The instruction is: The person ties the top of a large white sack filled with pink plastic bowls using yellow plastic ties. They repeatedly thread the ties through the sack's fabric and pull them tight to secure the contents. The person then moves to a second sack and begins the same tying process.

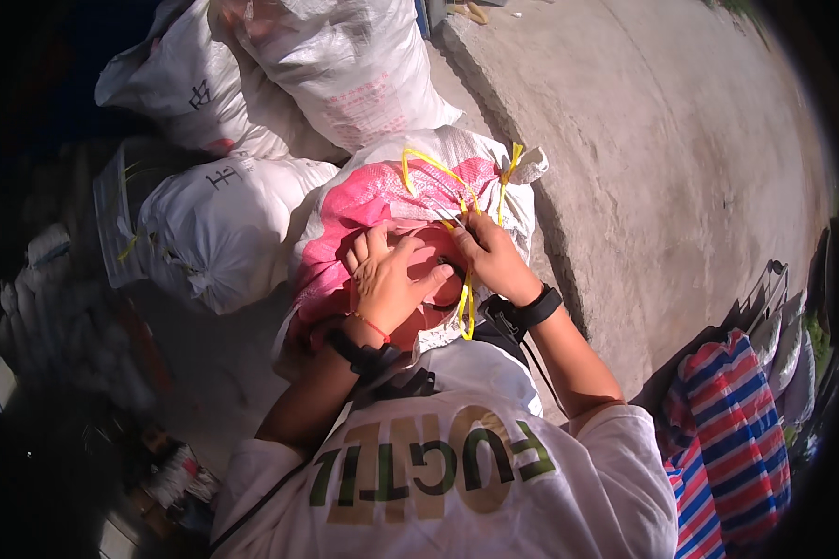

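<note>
In front of me stands a pink and white woven sack (pixel 350 200), its mouth open and reddish-pink pieces (pixel 433 244) showing inside; what they are I cannot make out. My left hand (pixel 387 279) lies across the left of the mouth with its fingers spread, touching the pink material. At the right rim, my right hand (pixel 499 261) is closed, thumb against fingers, on yellow cord. A loop of this yellow cord (pixel 429 160) arches over the far side of the sack, and another length hangs below the right fingers. A dark gap shows between the hands.
Full white sacks (pixel 345 70) stand beyond, and a tied white sack (pixel 219 219) sits at the left. A raised concrete slab (pixel 662 177) has its edge just right of my sack. Red, blue and white striped bags (pixel 732 419) lie at the lower right.
</note>
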Tool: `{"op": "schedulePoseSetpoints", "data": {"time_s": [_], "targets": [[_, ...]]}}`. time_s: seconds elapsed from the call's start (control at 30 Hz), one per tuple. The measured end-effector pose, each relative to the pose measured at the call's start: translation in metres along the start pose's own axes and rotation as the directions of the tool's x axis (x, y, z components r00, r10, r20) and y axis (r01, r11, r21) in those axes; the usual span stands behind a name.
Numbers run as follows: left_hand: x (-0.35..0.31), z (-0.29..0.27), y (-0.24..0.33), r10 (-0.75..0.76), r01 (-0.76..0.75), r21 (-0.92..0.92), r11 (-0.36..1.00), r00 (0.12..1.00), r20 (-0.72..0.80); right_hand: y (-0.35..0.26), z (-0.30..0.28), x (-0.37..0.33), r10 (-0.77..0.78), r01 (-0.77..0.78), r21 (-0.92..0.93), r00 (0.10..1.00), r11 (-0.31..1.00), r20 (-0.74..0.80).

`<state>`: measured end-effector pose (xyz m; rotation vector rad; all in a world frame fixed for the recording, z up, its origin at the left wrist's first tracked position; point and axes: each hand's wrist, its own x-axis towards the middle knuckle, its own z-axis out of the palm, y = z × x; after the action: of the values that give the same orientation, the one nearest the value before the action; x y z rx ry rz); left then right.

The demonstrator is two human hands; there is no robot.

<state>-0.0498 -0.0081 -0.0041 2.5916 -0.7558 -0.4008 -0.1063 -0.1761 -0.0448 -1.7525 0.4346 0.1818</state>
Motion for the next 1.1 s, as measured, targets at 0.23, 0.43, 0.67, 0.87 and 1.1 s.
{"op": "schedulePoseSetpoints", "data": {"time_s": [0.23,0.43,0.67,0.87,1.1], "targets": [[0.013,-0.016,-0.023,0.182,-0.190,0.001,0.982,0.939,-0.293,-0.034,-0.013,-0.039,-0.102,0.104,-0.076,0.994,0.992,0.024],[0.070,-0.013,-0.051,0.224,-0.235,-0.134,0.963,0.970,-0.092,-0.028,0.005,-0.044,0.010,-0.012,0.143,1.000,0.990,0.019],[0.074,0.012,-0.050,0.178,-0.227,-0.290,0.930,0.966,-0.186,-0.049,0.008,-0.012,0.452,-0.374,0.685,0.889,0.625,0.073],[0.073,0.013,-0.048,0.142,-0.217,-0.346,0.913,0.963,-0.228,-0.056,0.021,0.013,0.430,-0.354,0.614,0.902,0.706,0.026],[0.077,0.013,-0.051,0.079,-0.202,-0.454,0.868,0.958,-0.275,-0.069,0.025,0.052,0.463,-0.358,0.722,0.884,0.593,0.058]]}}
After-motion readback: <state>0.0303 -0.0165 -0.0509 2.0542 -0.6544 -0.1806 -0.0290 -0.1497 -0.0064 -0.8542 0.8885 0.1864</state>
